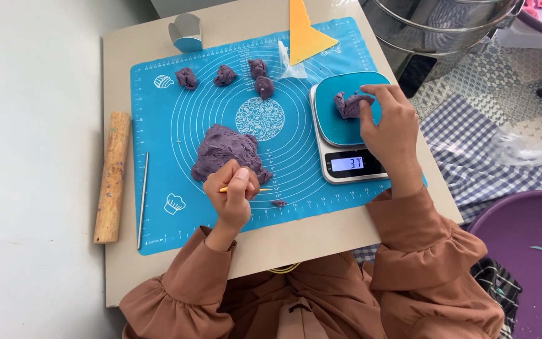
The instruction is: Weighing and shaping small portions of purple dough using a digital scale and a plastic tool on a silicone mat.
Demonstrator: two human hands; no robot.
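A large lump of purple dough lies on a blue silicone baking mat. My left hand rests just in front of it, closed on a thin yellow scraper held edge-on. My right hand reaches over a small kitchen scale with a blue top and pinches a small piece of purple dough that sits on it. Several small dough pieces lie in a row at the mat's far edge. A tiny dough crumb lies near my left hand.
A wooden rolling pin and a thin metal rod lie left of the mat. A yellow plastic scraper, a clear bag and a metal cutter sit at the back. A steel pot and purple basin stand right.
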